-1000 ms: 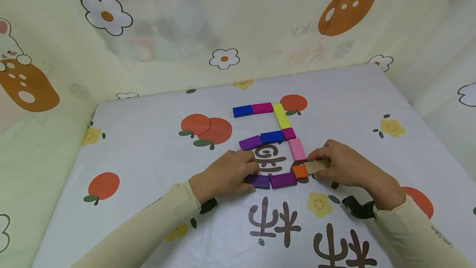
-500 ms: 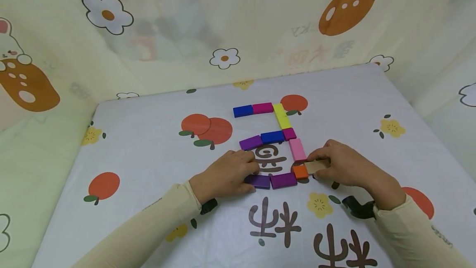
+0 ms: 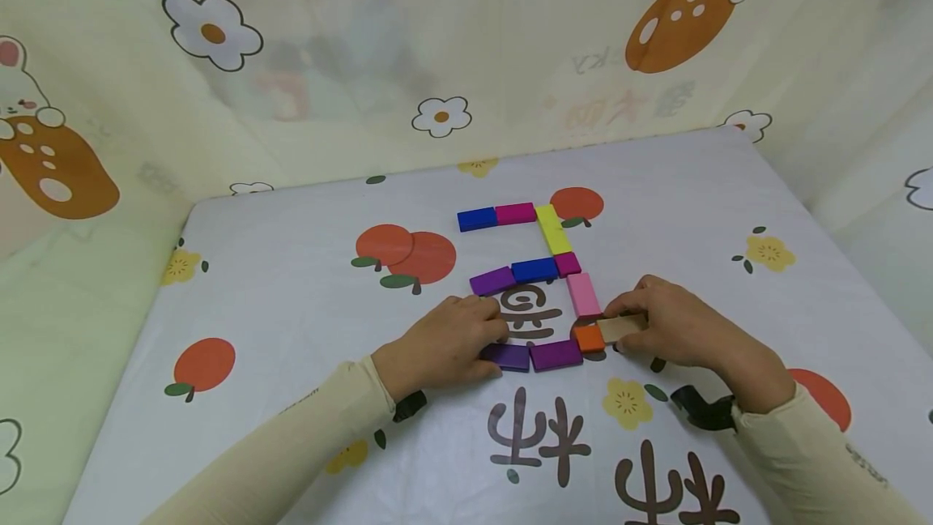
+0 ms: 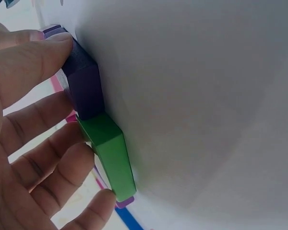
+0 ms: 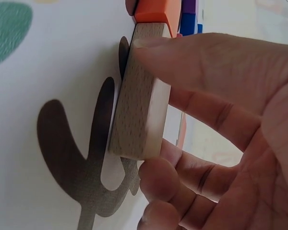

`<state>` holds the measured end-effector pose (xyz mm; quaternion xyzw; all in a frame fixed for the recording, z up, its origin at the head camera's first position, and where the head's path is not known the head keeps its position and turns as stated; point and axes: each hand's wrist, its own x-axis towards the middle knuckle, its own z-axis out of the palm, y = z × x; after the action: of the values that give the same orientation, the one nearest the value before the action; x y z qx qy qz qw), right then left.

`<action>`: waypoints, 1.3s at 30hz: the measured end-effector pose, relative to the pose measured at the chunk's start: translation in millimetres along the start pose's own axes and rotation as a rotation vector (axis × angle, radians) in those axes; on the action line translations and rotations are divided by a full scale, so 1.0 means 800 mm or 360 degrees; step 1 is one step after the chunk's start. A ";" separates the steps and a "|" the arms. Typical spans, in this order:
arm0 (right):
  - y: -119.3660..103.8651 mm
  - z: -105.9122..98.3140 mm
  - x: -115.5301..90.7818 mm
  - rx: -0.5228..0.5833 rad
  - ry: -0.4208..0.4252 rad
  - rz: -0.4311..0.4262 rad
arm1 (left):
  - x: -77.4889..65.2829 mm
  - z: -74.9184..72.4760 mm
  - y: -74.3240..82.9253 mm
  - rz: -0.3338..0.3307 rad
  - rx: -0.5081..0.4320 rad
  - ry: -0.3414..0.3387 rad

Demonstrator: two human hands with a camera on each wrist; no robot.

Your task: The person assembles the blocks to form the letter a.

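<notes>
Coloured wooden blocks lie end to end on the table. My left hand (image 3: 445, 344) grips a dark purple block (image 4: 86, 88) with its thumb on top. Its other fingers lie along a green block (image 4: 113, 153), which the hand hides in the head view. Between thumb and fingers, my right hand (image 3: 674, 321) pinches a plain wooden block (image 5: 139, 96), its end against a small orange block (image 3: 589, 339). A violet block (image 3: 556, 355) joins the near row between dark purple and orange. The pink block (image 3: 583, 295) runs up from the orange one.
Farther up the table are a small magenta block (image 3: 567, 263), a blue block (image 3: 534, 270), a purple block (image 3: 492, 280) and a yellow block (image 3: 554, 230). The far row has a magenta block (image 3: 515, 214) and another blue block (image 3: 477, 219). A printed cloth (image 3: 291, 444) covers the table.
</notes>
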<state>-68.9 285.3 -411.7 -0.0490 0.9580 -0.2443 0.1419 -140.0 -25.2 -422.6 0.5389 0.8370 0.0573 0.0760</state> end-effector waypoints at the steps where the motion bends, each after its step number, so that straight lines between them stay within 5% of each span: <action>1: 0.000 0.000 0.000 0.0003 0.0000 0.0001 | 0.000 0.000 0.000 -0.0002 -0.0001 -0.0001; 15: -0.002 0.003 -0.003 -0.0007 0.0009 0.0044 | 0.003 -0.003 0.003 0.0003 0.0009 -0.0025; 28: -0.011 0.008 -0.002 -0.0106 0.0033 0.0082 | 0.032 -0.005 0.033 0.0067 0.0087 -0.0077; 39: -0.017 0.008 -0.004 -0.0170 0.0053 0.0087 | 0.038 0.003 0.037 0.0071 0.0144 -0.0055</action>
<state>-64.0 271.0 -410.0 -0.0264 0.9729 -0.1898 0.1297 -125.0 14.8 -422.0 0.5611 0.8251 0.0117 0.0647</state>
